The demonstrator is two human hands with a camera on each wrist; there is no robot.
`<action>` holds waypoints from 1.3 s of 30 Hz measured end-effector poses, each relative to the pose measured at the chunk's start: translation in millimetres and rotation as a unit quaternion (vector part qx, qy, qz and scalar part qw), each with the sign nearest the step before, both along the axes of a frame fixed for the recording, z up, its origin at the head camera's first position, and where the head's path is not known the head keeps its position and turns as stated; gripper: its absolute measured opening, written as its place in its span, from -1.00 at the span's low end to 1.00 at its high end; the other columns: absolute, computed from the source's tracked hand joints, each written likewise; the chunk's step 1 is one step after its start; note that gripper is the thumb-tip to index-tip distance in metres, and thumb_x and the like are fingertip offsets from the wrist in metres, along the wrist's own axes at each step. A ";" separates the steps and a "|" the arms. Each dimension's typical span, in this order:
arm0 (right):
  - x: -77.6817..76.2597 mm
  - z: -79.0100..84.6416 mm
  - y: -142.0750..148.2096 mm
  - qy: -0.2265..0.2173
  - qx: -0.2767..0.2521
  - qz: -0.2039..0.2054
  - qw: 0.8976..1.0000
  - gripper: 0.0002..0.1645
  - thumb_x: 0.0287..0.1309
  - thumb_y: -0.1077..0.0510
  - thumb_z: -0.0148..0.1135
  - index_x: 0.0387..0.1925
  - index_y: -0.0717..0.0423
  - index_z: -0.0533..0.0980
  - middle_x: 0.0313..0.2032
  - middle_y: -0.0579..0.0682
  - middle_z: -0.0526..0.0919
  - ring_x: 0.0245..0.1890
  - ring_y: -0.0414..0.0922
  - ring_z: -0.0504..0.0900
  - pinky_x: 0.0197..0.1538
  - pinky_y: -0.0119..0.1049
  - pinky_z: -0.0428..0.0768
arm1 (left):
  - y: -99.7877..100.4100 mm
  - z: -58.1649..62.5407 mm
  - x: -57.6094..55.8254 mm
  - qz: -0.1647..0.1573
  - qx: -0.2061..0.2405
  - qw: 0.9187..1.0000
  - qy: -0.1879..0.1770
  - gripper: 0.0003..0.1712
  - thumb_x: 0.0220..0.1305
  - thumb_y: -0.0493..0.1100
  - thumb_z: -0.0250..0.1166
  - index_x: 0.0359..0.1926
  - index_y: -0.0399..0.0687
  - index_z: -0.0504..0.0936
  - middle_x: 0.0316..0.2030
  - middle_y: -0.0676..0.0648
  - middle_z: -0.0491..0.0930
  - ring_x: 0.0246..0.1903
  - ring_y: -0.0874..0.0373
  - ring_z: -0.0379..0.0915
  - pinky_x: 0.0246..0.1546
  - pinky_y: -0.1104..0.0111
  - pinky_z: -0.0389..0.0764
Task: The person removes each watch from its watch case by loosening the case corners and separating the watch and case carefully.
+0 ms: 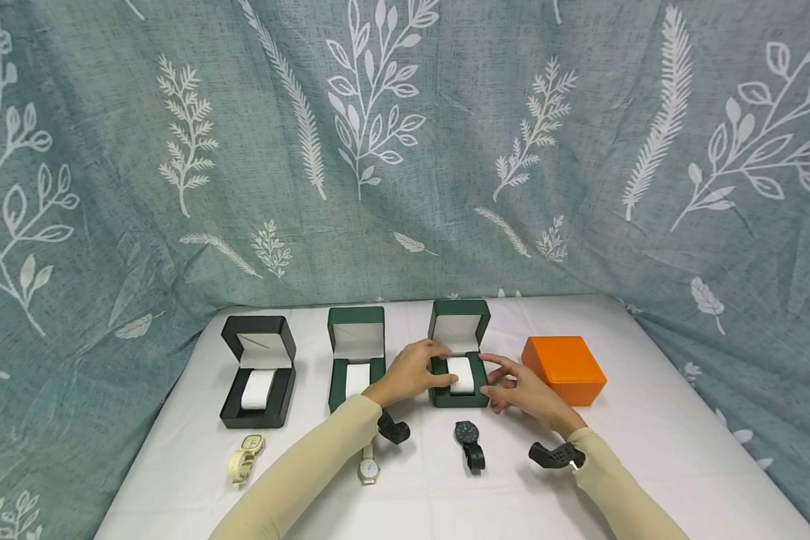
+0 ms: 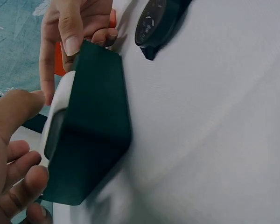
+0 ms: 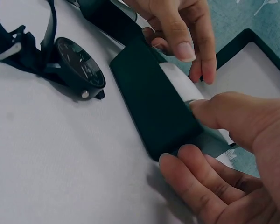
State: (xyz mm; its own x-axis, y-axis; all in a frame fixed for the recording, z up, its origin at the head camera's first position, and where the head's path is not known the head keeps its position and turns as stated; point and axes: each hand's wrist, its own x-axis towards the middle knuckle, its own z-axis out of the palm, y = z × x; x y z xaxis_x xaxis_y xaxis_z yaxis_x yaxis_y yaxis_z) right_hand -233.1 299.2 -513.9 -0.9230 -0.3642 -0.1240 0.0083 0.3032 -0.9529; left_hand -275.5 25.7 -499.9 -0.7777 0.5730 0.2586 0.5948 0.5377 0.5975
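Observation:
A green watch box (image 1: pixel 474 401) stands with its lid raised and a white cushion (image 1: pixel 460 374) inside, between the two hands. My left hand (image 1: pixel 415 369) is at its left side, thumb over the cushion's edge and fingers loosely bent; in the left wrist view they have a gap between them. On the box's right side, my right hand (image 1: pixel 523 391) grips the wall, thumb at the rim and fingertips against the outside, as the right wrist view (image 3: pixel 233 154) shows. In front of this box lies a black watch (image 1: pixel 469 444).
Another open green box (image 1: pixel 337 382) and an open black box (image 1: pixel 232 401) stand to the left, each with a white cushion. A gold watch (image 1: pixel 244 457) and a slim light-strapped watch (image 1: pixel 369 470) lie before them. An orange box (image 1: pixel 567 367) is at the right.

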 end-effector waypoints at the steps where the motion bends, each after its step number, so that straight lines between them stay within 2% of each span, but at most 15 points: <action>1: 1.1 1.9 -0.1 0.002 0.000 0.000 1.000 -0.06 0.26 0.13 0.46 0.56 -0.01 0.21 0.04 0.31 0.43 -0.30 0.15 0.70 -0.17 -0.03 0.71 | 0.3 1.1 0.2 -0.001 0.006 1.000 -0.003 -0.37 0.26 0.13 0.49 0.23 -0.11 0.68 -0.01 0.00 0.66 -0.29 0.24 0.53 -0.25 0.39 0.55; 7: 6.2 14.4 0.9 0.031 0.004 0.000 0.999 -0.09 0.28 0.14 0.45 0.55 -0.02 0.24 0.07 0.33 0.46 -0.25 0.24 0.69 -0.18 0.00 0.71 | 3.1 7.0 0.6 -0.015 0.031 0.999 -0.002 -0.44 0.29 0.10 0.47 0.17 -0.14 0.71 -0.19 0.02 0.73 -0.44 0.32 0.46 -0.38 0.44 0.48; 11: 7.0 21.5 4.1 0.054 0.013 0.004 0.998 -0.12 0.30 0.16 0.42 0.55 0.03 0.24 0.08 0.37 0.47 -0.28 0.20 0.68 -0.18 -0.05 0.71 | 5.9 11.3 2.9 -0.022 0.042 0.999 -0.005 -0.47 0.29 0.08 0.48 0.14 -0.15 0.72 -0.23 0.03 0.75 -0.50 0.31 0.46 -0.44 0.45 0.48; 17: 10.1 32.9 10.0 0.075 0.020 0.005 0.997 -0.17 0.32 0.19 0.39 0.53 0.03 0.26 0.11 0.43 0.45 -0.30 0.19 0.66 -0.17 -0.04 0.71 | 14.9 18.9 7.7 -0.030 0.047 0.998 -0.009 -0.48 0.30 0.07 0.48 0.15 -0.15 0.72 -0.18 -0.03 0.76 -0.51 0.32 0.47 -0.48 0.47 0.46; 24: 15.7 45.1 16.9 0.079 0.046 -0.011 0.996 -0.17 0.31 0.06 0.43 0.52 -0.07 0.29 0.14 0.41 0.46 -0.29 0.30 0.69 -0.20 -0.01 0.66 | 25.1 22.8 13.5 -0.053 0.039 0.998 0.013 -0.45 0.30 0.11 0.46 0.17 -0.13 0.72 -0.10 -0.04 0.74 -0.52 0.37 0.44 -0.52 0.50 0.47; 30: 19.6 52.3 26.7 0.072 0.035 -0.024 0.996 -0.17 0.31 0.04 0.43 0.51 -0.11 0.29 0.16 0.37 0.44 -0.29 0.26 0.67 -0.10 0.08 0.66 | 33.8 28.6 20.5 -0.059 0.033 0.998 0.014 -0.44 0.30 0.11 0.47 0.21 -0.08 0.69 0.00 -0.06 0.70 -0.46 0.35 0.45 -0.43 0.51 0.49; 36: 23.1 57.9 40.0 0.073 0.029 -0.036 0.996 -0.19 0.32 0.03 0.42 0.51 -0.11 0.29 0.19 0.35 0.41 -0.15 0.39 0.61 -0.12 0.10 0.67 | 45.1 35.5 29.0 -0.067 0.017 0.997 0.016 -0.39 0.29 0.12 0.47 0.27 -0.04 0.64 0.00 -0.07 0.67 -0.43 0.39 0.45 -0.37 0.54 0.49; 39: 23.6 59.1 46.1 0.075 0.037 -0.046 0.995 -0.18 0.31 0.02 0.43 0.51 -0.12 0.29 0.21 0.32 0.44 -0.13 0.39 0.61 -0.12 0.05 0.68 | 51.2 36.8 31.7 -0.070 0.011 0.997 0.016 -0.37 0.28 0.12 0.48 0.29 -0.02 0.63 -0.01 -0.03 0.65 -0.45 0.41 0.45 -0.37 0.56 0.49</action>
